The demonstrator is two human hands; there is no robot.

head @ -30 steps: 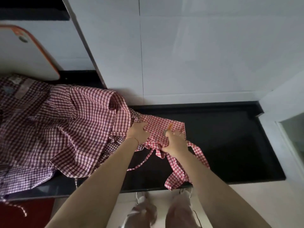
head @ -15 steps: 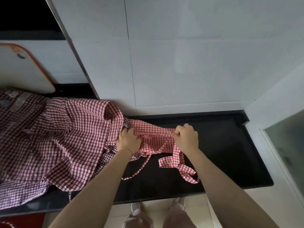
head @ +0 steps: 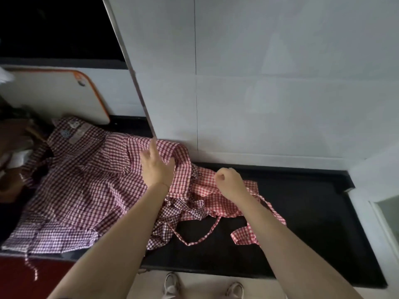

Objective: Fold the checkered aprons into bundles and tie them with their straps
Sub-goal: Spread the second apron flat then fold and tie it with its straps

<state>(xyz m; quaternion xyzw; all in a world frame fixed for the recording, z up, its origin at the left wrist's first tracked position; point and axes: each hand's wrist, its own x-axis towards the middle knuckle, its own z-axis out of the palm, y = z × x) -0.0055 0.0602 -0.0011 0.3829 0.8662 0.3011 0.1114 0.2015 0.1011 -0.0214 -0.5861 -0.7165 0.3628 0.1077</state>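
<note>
my left hand [head: 157, 169] spread flat on apron pile [head: 82, 190] | my right hand [head: 231, 183] fisted over red apron [head: 224, 203], grip contents unclear | black counter [head: 313, 223]

The left grip [head: 156, 167] lies spread, fingers apart, on the heap of dark checkered aprons [head: 86, 186]. Just beside it the right grip [head: 230, 180] is curled over the lighter red apron [head: 218, 201], whose straps [head: 200, 236] trail across the black desk [head: 313, 212].

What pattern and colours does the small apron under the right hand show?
A red-and-white gingham check on the small apron, clearest in the head view.
</note>
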